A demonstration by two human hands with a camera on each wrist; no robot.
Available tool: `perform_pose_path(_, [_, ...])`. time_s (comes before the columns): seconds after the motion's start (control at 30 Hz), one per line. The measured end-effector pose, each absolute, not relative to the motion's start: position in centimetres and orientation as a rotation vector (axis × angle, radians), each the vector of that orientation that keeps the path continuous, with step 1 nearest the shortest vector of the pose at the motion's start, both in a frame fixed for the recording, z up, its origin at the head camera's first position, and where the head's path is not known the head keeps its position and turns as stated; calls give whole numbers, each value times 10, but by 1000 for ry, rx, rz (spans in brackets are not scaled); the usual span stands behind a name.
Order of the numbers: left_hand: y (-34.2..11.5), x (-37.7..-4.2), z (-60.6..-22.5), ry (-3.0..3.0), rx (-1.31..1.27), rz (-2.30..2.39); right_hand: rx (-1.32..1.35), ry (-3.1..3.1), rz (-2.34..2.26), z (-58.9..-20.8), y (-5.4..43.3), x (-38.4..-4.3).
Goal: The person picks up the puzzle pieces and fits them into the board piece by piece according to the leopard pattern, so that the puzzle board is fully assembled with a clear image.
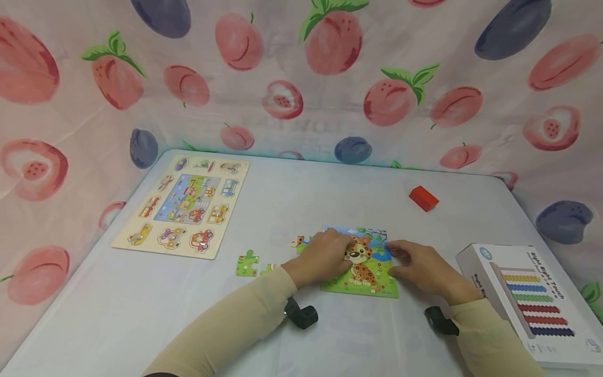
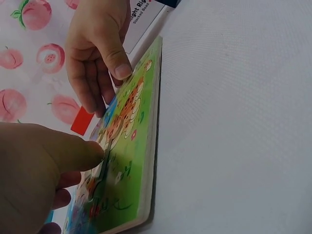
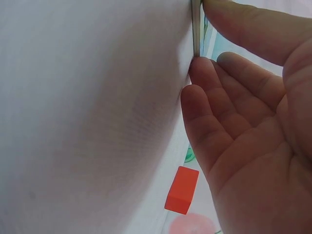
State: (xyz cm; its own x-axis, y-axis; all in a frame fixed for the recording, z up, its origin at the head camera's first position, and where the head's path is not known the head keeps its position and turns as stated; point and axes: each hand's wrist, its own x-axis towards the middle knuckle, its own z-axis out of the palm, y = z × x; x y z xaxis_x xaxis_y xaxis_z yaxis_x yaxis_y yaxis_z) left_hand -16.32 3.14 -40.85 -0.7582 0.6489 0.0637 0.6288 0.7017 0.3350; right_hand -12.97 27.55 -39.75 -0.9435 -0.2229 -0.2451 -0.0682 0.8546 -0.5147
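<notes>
A leopard jigsaw puzzle [image 1: 363, 272] in a flat square board lies on the white table. My left hand [image 1: 325, 254] rests over its left part, covering some of it. In the left wrist view, the left thumb [image 2: 90, 153] presses down beside a dark seam between puzzle pieces. My right hand [image 1: 424, 267] is at the board's right edge, fingers relaxed. From the right wrist, its thumb [image 3: 239, 22] and fingertips sit right at the board's edge [image 3: 196, 29]. Left of the board are a green puzzle piece [image 1: 247, 263], a spotted piece [image 1: 299, 244] and another piece [image 1: 268, 268] partly hidden by the left arm.
A wooden vehicle puzzle board [image 1: 214, 251] lies at the back left. A red block [image 1: 424, 198] sits at the back right. The white box [image 1: 518, 293] with pictured bead rows stands right of the right forearm. Fruit-printed cloth [image 1: 301, 78] hangs behind the table.
</notes>
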Motion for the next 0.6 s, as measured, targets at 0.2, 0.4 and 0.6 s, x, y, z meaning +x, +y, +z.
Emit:
perform_pose_path(0.2, [32, -164, -411, 2815, 1064, 559, -219, 2729, -750, -397, 275, -129])
perform_pose_path(0.4, [33, -164, -412, 2775, 1068, 617, -214, 2732, -752, -397, 275, -129])
perform_pose_path(0.6, [37, -167, -416, 2755, 1065, 661, -217, 2734, -751, -397, 275, -129])
